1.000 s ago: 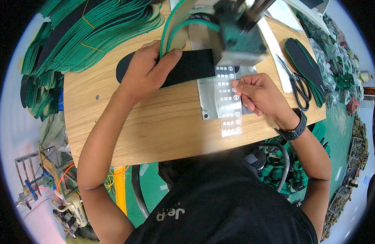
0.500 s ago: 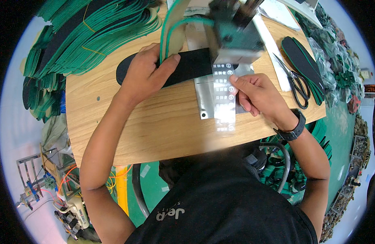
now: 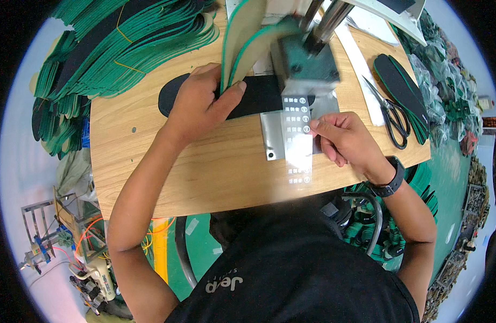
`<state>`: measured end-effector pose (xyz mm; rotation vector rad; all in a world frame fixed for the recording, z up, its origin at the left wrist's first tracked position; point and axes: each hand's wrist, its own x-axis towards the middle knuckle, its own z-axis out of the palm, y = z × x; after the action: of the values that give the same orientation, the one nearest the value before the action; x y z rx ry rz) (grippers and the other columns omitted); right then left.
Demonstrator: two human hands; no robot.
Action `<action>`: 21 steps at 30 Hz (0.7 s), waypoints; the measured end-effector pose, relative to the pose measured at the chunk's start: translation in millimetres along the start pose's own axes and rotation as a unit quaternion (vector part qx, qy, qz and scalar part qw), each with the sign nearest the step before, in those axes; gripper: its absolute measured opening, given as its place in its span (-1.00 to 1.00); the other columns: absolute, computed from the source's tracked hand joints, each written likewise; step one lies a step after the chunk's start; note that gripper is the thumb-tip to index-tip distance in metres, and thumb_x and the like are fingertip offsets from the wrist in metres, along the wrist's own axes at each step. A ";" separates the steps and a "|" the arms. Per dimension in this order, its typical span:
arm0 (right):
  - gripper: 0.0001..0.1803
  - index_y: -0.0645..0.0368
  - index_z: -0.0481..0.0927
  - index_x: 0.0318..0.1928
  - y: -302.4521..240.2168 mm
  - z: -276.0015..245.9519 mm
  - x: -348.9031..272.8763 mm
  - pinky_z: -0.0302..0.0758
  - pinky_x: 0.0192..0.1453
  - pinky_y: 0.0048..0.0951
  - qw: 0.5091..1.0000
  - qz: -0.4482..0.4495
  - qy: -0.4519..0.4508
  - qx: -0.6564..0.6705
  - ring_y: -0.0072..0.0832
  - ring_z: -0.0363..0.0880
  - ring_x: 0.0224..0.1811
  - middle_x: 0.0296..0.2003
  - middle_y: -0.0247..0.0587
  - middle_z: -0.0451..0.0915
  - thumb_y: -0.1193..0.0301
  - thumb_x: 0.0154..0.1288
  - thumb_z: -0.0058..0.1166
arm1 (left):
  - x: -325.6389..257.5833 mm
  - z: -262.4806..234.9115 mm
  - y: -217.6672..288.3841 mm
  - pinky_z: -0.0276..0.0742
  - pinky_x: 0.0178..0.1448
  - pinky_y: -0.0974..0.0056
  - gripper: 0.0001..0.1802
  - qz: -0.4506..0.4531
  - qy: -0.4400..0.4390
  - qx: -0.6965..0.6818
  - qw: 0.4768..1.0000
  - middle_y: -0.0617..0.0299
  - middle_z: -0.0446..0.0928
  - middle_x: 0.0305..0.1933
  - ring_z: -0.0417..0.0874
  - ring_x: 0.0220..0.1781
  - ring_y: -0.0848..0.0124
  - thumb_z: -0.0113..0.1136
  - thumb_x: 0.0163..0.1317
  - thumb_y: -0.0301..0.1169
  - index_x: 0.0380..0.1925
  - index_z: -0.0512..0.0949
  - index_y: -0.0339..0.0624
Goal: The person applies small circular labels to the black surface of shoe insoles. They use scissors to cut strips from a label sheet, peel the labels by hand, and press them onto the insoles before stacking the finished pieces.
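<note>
My left hand [image 3: 205, 105] is closed around a bundle of insoles. Two of them, beige with green edges [image 3: 242, 46], stand up and bend away between thumb and fingers, while a black-faced insole [image 3: 254, 97] lies flat, its right end beneath the metal press block [image 3: 304, 64]. Between thumb and fingertips my right hand [image 3: 342, 137] pinches the right edge of a clear film strip [image 3: 298, 145] printed with white marks. The strip runs from under the block toward me, over a shiny metal plate [image 3: 273, 137]. Where block and insole meet is hidden.
Stacks of green-edged insoles [image 3: 151, 48], tied with yellow bands, fill the far left of the wooden table [image 3: 205, 177]. Black-handled scissors [image 3: 394, 118] and a few black insoles [image 3: 401, 86] lie at the right. Two metal rods [image 3: 334, 24] rise above the block.
The press block sits lower, with more of its rods showing. My right hand and the film strip have come toward me. My left hand and the insoles have shifted slightly right and nearer.
</note>
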<state>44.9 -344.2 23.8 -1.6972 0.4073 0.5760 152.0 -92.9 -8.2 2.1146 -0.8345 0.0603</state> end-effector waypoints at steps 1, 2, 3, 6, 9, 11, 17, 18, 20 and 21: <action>-0.69 0.25 0.60 -0.41 -0.2 0.4 -0.2 0.12 -0.76 -0.64 1.000 -0.001 0.000 0.000 -0.70 0.21 -0.85 -0.81 -0.36 0.39 0.26 0.35 0.03 | 0.2 -0.9 1.9 0.42 -0.10 0.11 -0.72 -0.004 -0.006 -0.002 1.000 -0.08 0.51 -0.33 0.50 -0.24 -0.01 0.15 0.17 -0.30 -0.25 0.53 -0.32; -0.70 0.24 0.61 -0.41 -0.2 0.5 0.0 0.12 -0.76 -0.64 1.000 -0.002 0.000 0.000 -0.70 0.21 -0.85 -0.81 -0.36 0.39 0.27 0.35 0.03 | 0.5 -1.2 2.8 0.42 -0.09 0.12 -0.70 -0.009 -0.013 -0.004 1.000 -0.08 0.52 -0.33 0.50 -0.23 -0.01 0.16 0.16 -0.30 -0.22 0.54 -0.32; -0.70 0.24 0.60 -0.42 0.3 1.0 -0.3 0.12 -0.76 -0.64 1.000 -0.006 0.000 0.000 -0.70 0.21 -0.85 -0.81 -0.36 0.39 0.27 0.35 0.03 | -0.2 -0.6 2.5 0.43 -0.07 0.13 -0.67 0.001 -0.003 0.001 1.000 -0.07 0.53 -0.31 0.51 -0.20 0.00 0.18 0.14 -0.29 -0.18 0.54 -0.31; -0.70 0.24 0.60 -0.43 1.2 2.5 -2.2 0.12 -0.76 -0.64 1.000 -0.016 0.000 -0.003 -0.70 0.21 -0.85 -0.81 -0.36 0.39 0.29 0.35 0.02 | -2.4 1.6 1.1 0.43 0.01 0.16 -0.55 0.024 0.011 0.025 0.999 -0.04 0.55 -0.25 0.53 -0.13 0.04 0.25 0.08 -0.26 -0.05 0.53 -0.27; -0.71 0.24 0.59 -0.43 0.8 3.8 -4.4 0.12 -0.74 -0.65 1.000 -0.029 0.001 -0.008 -0.71 0.21 -0.83 -0.80 -0.38 0.39 0.30 0.35 0.02 | -2.8 -0.6 3.5 0.39 0.12 0.18 -0.43 0.030 -0.017 0.075 0.997 -0.01 0.55 -0.14 0.52 -0.03 0.10 0.31 0.01 -0.23 0.04 0.49 -0.23; -0.72 0.24 0.58 -0.43 4.9 2.8 -4.4 0.13 -0.73 -0.66 0.999 -0.040 0.005 0.001 -0.72 0.22 -0.81 -0.79 -0.39 0.39 0.30 0.34 0.03 | 0.5 0.4 5.8 0.34 0.20 0.17 -0.37 0.031 -0.053 0.120 0.991 0.00 0.53 -0.06 0.49 0.03 0.11 0.35 -0.03 -0.21 0.07 0.47 -0.22; -0.73 0.18 0.51 -0.46 1.0 -18.8 -20.2 0.04 -0.73 -0.68 0.995 -0.087 0.030 0.041 -0.77 0.17 -0.81 -0.77 -0.45 0.37 0.32 0.39 0.00 | -4.2 1.4 5.9 0.25 0.27 0.14 -0.34 0.070 -0.033 0.145 0.986 0.01 0.51 0.00 0.45 0.11 0.12 0.36 -0.06 -0.21 0.08 0.45 -0.24; -0.75 0.17 0.50 -0.45 5.2 -33.7 -24.7 0.04 -0.73 -0.68 0.993 -0.114 0.032 -0.012 -0.78 0.16 -0.81 -0.77 -0.46 0.37 0.33 0.38 0.00 | -5.4 3.0 6.0 0.26 0.27 0.14 -0.34 0.070 -0.032 0.148 0.986 0.01 0.51 0.00 0.45 0.10 0.12 0.36 -0.07 -0.22 0.08 0.45 -0.23; -0.79 0.18 0.51 -0.38 14.9 -67.4 -30.5 0.05 -0.70 -0.68 0.988 -0.101 0.052 -0.109 -0.79 0.17 -0.78 -0.75 -0.51 0.35 0.33 0.37 0.02 | -3.4 3.3 6.2 0.27 0.27 0.14 -0.34 0.073 -0.025 0.157 0.985 0.01 0.51 -0.01 0.46 0.10 0.12 0.36 -0.07 -0.22 0.07 0.46 -0.23; -0.82 0.19 0.53 -0.33 19.7 -79.5 -31.0 0.06 -0.69 -0.69 0.983 -0.091 0.059 -0.147 -0.80 0.17 -0.76 -0.74 -0.53 0.35 0.34 0.36 0.04 | -2.8 3.1 7.9 0.27 0.27 0.13 -0.34 0.063 -0.039 0.150 0.986 -0.02 0.50 0.01 0.45 0.11 0.09 0.36 -0.08 -0.24 0.08 0.45 -0.24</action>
<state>20.7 -427.3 37.1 -2.0338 0.2556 0.4180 144.6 -97.0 -5.7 2.3533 -1.0613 0.1799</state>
